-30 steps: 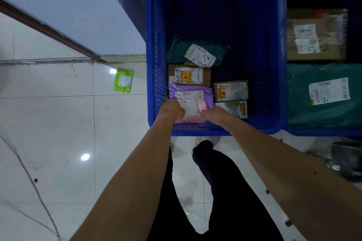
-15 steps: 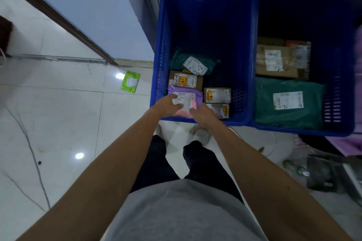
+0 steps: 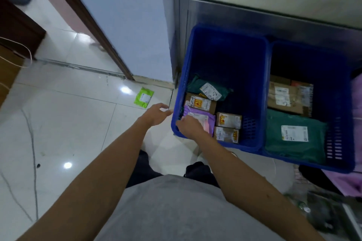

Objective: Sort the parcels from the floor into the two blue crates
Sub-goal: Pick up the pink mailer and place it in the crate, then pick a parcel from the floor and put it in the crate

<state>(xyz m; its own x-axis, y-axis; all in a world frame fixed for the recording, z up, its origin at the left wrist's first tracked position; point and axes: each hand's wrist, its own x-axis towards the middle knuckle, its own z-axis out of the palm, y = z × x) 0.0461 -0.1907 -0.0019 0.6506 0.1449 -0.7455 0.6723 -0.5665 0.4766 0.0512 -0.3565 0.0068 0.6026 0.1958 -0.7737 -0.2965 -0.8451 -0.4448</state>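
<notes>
Two blue crates stand side by side against the wall. The left crate [image 3: 252, 143] holds a purple parcel [image 3: 203, 118] in its near left corner, a dark green bag [image 3: 207, 88], and three small cardboard boxes [image 3: 228, 120]. My right hand [image 3: 189, 126] hovers over the near edge of the purple parcel, fingers loosely curled, holding nothing. My left hand [image 3: 156, 113] is outside the crate's left wall, empty, fingers apart. The right crate [image 3: 340, 166] holds a big green bag [image 3: 293, 135] and a cardboard box [image 3: 284, 97]. A lime green parcel [image 3: 144, 97] lies on the floor to the left.
White glossy floor tiles [image 3: 68, 123] stretch to the left. A blue wall with a brown door frame [image 3: 94, 31] rises behind the lime parcel. Dark clutter and a pink cloth [image 3: 348, 182] lie at the lower right. A cable [image 3: 23, 53] hangs at the far left.
My head has pulled back from the crate. My left hand has let go of the purple parcel and moved left out of the crate; my right hand has lifted off it too.
</notes>
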